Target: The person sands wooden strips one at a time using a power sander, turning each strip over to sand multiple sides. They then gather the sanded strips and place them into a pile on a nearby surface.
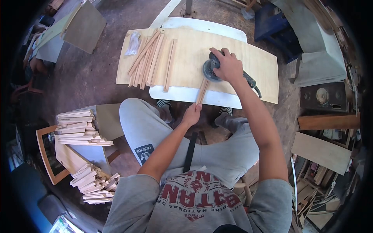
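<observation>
My left hand (192, 114) is closed around the near end of a thin wooden strip (202, 91), which points away from me over the front edge of the plywood board (248, 64). My right hand (229, 66) grips a dark orbital sander (210, 70) from above. The sander's round pad lies over the far end of the strip, hiding that end. To the left on the board lies a loose pile of similar wooden strips (147, 60). One single strip (170, 65) lies apart, between the pile and the sander.
A clear plastic bag (133, 43) lies at the board's left end. Stacked wood pieces (79, 128) sit low on my left, with more pieces (91, 182) nearer me. On the right stand a speaker box (324, 96), a blue stool (272, 29) and scrap wood (318, 186).
</observation>
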Action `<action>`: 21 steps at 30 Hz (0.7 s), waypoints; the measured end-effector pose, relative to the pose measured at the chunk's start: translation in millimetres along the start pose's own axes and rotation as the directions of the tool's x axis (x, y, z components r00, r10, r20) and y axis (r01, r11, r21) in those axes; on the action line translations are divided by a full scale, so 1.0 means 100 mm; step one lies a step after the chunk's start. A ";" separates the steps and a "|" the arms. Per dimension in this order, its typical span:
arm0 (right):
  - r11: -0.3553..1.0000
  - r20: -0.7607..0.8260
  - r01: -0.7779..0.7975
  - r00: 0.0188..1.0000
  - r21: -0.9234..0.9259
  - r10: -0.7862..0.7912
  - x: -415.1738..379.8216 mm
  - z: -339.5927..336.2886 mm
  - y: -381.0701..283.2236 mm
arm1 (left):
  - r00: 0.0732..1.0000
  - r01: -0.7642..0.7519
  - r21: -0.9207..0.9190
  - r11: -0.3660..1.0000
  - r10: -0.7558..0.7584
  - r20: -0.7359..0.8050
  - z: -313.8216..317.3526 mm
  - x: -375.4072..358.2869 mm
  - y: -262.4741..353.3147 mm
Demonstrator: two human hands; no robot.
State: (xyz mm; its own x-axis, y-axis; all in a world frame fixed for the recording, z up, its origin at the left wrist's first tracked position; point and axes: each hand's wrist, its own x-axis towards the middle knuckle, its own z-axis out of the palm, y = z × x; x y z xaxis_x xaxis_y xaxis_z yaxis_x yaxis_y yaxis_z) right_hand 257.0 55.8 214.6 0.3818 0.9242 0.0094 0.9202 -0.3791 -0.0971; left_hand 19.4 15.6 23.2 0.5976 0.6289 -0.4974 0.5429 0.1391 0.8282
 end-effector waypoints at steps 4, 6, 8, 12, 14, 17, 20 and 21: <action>0.999 0.002 0.053 0.999 0.012 -0.053 -0.08 0.00 -0.03 | 0.991 -0.115 0.003 0.993 0.115 -0.062 0.07 0.04 -0.13; 0.994 0.090 0.107 0.990 0.000 -0.106 -0.31 -0.08 -0.17 | 0.999 -0.038 -0.041 0.998 0.038 -0.012 0.03 0.02 -0.07; 0.989 0.129 0.151 0.980 0.003 -0.150 -0.38 -0.10 -0.20 | 1.000 -0.011 -0.056 0.998 0.011 0.006 -0.01 0.00 -0.05; 0.994 0.089 0.105 0.990 0.011 -0.105 -0.33 -0.10 -0.04 | 1.000 -0.018 -0.047 0.999 0.019 0.009 0.00 0.03 -0.12; 0.999 0.046 0.045 0.998 -0.017 -0.044 -0.19 -0.04 0.07 | 1.000 -0.015 -0.051 0.999 0.016 0.011 0.04 0.05 -0.10; 0.998 0.036 0.058 0.998 -0.014 -0.058 -0.20 -0.04 0.04 | 1.000 -0.025 -0.030 0.999 0.026 0.011 0.01 0.03 -0.13; 0.995 0.056 0.101 0.993 0.025 -0.102 -0.43 -0.02 -0.20 | 0.999 -0.035 -0.024 0.999 0.035 -0.001 0.03 0.05 -0.17; 0.989 0.062 0.139 0.988 0.042 -0.142 -0.57 -0.03 -0.31 | 0.999 -0.036 -0.013 0.999 0.036 -0.006 0.03 0.03 -0.17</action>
State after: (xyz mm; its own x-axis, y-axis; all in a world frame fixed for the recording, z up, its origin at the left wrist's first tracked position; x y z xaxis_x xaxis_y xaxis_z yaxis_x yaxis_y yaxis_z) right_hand 206.9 14.5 219.8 0.2412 0.9697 -0.0389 0.9600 -0.2443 -0.1366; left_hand 14.0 13.0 6.4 0.6130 0.6380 -0.4659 0.5137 0.1262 0.8486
